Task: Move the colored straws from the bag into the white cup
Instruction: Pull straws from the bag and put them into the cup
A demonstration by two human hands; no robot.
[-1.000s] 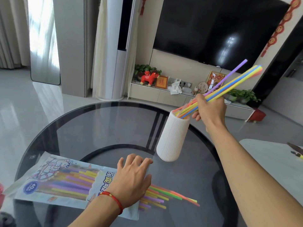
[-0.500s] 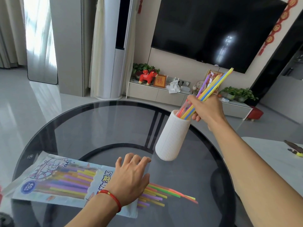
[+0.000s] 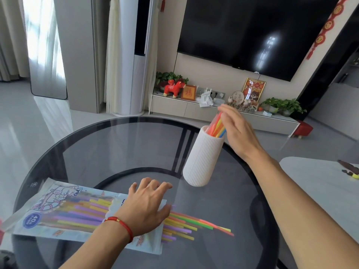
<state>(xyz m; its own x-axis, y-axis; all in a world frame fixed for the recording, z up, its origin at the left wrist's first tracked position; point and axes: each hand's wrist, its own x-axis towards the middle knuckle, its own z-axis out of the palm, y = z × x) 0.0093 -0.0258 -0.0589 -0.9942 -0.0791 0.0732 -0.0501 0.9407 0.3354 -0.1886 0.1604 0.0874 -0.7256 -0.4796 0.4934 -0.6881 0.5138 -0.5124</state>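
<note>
A ribbed white cup (image 3: 204,158) stands on the round dark glass table (image 3: 120,148). A bunch of colored straws (image 3: 217,126) sticks out of its mouth. My right hand (image 3: 236,131) is just right of the cup's rim, fingers straight and relaxed, its palm side against the straw tops. A clear printed bag (image 3: 64,212) lies flat at the table's near left, with several straws (image 3: 186,226) poking out of its open right end. My left hand (image 3: 145,206), with a red cord at the wrist, presses flat on the bag's open end.
A white table (image 3: 318,183) with small dark objects (image 3: 349,171) is at the right. Behind the glass table stands a low TV cabinet (image 3: 194,109) with ornaments and plants, under a wall-mounted TV. A red stool (image 3: 303,129) sits on the floor at far right.
The straws gripped in my right hand have slid down into the cup. My right hand has let go and opened beside them. My left hand has stayed on the bag.
</note>
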